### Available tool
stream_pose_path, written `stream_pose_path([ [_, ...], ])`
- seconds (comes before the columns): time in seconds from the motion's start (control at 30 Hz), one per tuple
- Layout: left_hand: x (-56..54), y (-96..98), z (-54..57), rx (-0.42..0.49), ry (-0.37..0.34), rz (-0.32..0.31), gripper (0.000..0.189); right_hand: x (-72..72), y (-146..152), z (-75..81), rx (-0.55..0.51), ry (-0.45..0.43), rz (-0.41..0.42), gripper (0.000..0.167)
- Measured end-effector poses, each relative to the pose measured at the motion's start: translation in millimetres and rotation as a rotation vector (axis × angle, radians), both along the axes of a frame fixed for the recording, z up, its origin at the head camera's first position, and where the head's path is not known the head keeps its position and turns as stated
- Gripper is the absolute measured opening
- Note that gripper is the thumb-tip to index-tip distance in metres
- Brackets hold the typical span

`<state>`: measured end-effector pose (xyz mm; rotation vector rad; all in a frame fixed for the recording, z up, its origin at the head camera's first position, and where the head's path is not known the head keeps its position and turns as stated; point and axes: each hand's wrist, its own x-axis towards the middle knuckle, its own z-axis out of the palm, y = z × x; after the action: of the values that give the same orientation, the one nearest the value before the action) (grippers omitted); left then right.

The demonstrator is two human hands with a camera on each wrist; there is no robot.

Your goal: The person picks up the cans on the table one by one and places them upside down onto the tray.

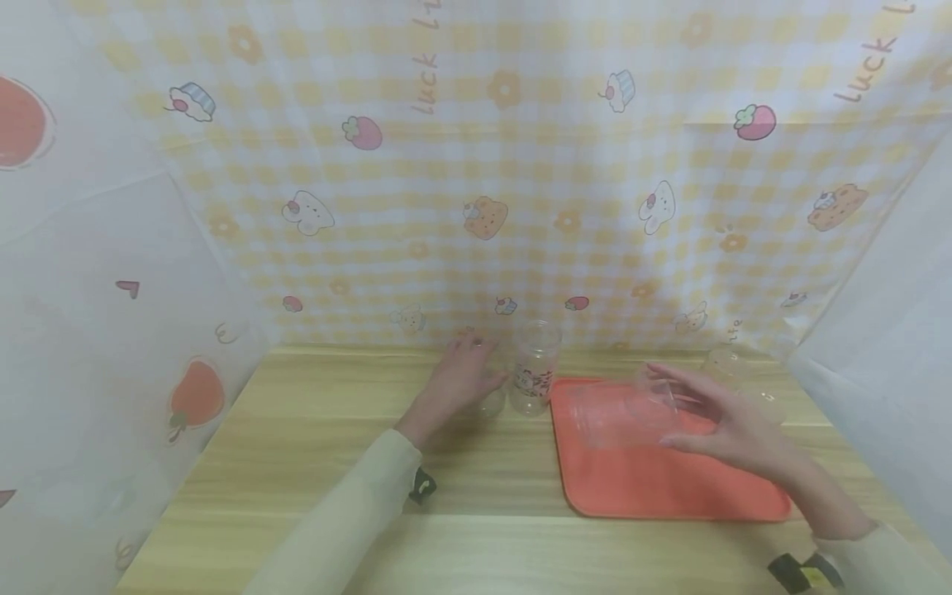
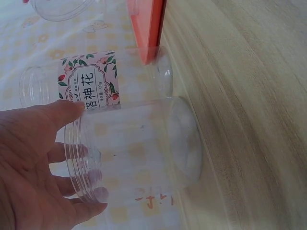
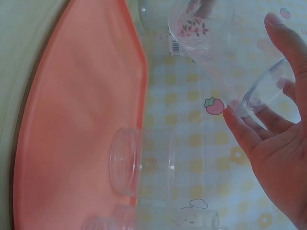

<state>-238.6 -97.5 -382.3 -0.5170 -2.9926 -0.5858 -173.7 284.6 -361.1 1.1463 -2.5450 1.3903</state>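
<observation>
My left hand (image 1: 461, 372) grips an unlabelled clear plastic jar (image 2: 139, 148) around its rim, thumb on one side and fingers on the other. That jar stands upright on the wooden table, close beside a taller clear jar (image 1: 534, 382) with a pink floral label (image 2: 88, 79). Over the red tray (image 1: 669, 500), my right hand (image 1: 732, 421) holds another clear jar (image 1: 613, 413) lying sideways. Its fingers spread round one end of the jar, as the right wrist view shows, while the other end points left toward the labelled jar.
More clear containers (image 1: 766, 405) stand around the tray's right back corner; the right wrist view shows a short round one (image 3: 125, 163) at the tray's edge. A yellow checked cloth (image 1: 416, 273) hangs behind the table, and white sheets (image 1: 892, 330) bound both sides.
</observation>
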Motion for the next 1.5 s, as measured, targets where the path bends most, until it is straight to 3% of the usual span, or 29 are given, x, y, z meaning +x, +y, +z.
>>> stream_pose_path([
  [0.37, -0.2, 0.7, -0.2, -0.019, -0.002, 0.006, 0.064, -0.6, 3.6, 7.9, 0.077, 0.112, -0.025, 0.092],
  [1.1, -1.8, -1.8, -5.3, 0.000, 0.015, -0.005, 0.064, -5.9, 10.6, 20.6, 0.180, 0.195, 0.031, 0.091],
  [1.37, -0.9, -1.6, -5.4, -0.004, 0.004, 0.004, 0.065, -4.0, 9.4, 24.8, 0.293, 0.264, -0.021, 0.091],
  [1.5, -0.1, -1.5, -4.5, 0.006, 0.005, 0.005, 0.065, -3.8, 9.1, 27.4, 0.319, 0.281, -0.007, 0.091],
])
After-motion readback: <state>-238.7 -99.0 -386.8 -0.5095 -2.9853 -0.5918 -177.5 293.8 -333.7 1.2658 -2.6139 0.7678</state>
